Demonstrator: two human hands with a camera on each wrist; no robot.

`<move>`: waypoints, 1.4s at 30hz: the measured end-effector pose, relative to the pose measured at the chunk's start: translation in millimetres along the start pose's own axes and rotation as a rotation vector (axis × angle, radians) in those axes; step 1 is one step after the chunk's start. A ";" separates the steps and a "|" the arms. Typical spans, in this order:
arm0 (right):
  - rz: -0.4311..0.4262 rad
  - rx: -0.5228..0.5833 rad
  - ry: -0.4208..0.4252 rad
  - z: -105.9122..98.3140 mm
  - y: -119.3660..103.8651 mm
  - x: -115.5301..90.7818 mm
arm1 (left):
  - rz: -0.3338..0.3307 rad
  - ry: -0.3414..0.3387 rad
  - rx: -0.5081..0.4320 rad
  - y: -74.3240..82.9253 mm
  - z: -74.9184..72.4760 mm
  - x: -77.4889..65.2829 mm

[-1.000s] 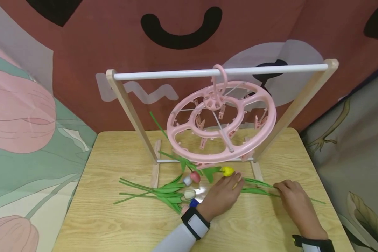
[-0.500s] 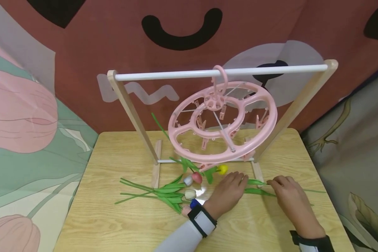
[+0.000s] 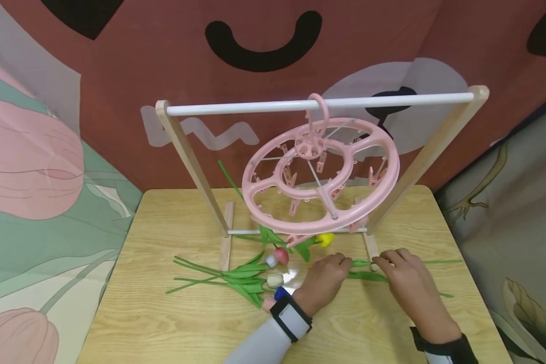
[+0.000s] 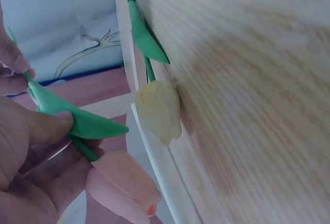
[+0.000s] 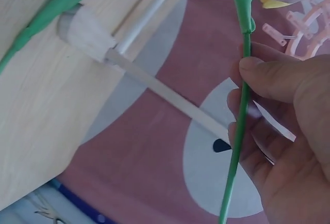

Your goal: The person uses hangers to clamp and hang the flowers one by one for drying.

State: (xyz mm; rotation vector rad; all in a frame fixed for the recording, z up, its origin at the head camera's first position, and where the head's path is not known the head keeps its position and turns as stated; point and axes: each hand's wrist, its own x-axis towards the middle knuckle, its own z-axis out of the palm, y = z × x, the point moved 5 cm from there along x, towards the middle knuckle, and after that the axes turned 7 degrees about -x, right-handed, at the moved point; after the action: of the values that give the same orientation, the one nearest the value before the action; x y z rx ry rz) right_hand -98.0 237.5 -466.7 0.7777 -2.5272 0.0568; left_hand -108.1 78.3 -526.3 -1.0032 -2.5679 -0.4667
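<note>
My left hand [image 3: 325,283] holds a pink artificial tulip [image 4: 121,185] just behind its bloom, the thumb lying on the green leaf [image 4: 82,115]. My right hand [image 3: 407,285] pinches the same flower's green stem [image 5: 240,115] between thumb and fingers, right of the left hand. Beside it, a pale yellow tulip [image 4: 157,110] lies on the wooden table. In the head view both blooms are hidden by the left hand. Left of my hands lies a bunch of tulips [image 3: 245,278] with white, blue and pink blooms.
A pink round clip hanger [image 3: 320,222] hangs from the white bar [image 3: 245,106] of a wooden rack. Below the hanger are a bright yellow tulip [image 3: 325,239] and a red-pink tulip [image 3: 281,255]. The table [image 3: 132,323] extends around the rack's feet.
My right hand has moved left along the stem side, closer to my left hand, and the held stem has shifted left. The bright yellow tulip and its stem have shifted slightly under the hanger.
</note>
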 end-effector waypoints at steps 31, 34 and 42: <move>0.040 0.221 0.082 -28.7 12.8 45.1 | -0.214 0.321 -0.592 -29.3 -36.5 -13.0; 0.060 0.288 0.069 -36.3 11.6 61.1 | -0.257 0.362 -0.664 -32.5 -38.0 -16.1; 0.076 0.450 0.095 -45.4 6.9 89.9 | -0.328 0.436 -0.888 -37.5 -40.8 -22.0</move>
State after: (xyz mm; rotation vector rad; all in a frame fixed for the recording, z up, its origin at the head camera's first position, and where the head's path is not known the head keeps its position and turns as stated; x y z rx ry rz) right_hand -146.0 204.8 -384.2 0.8201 -2.4792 0.6905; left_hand -111.1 22.3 -506.2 -0.5803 -2.0963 -1.7893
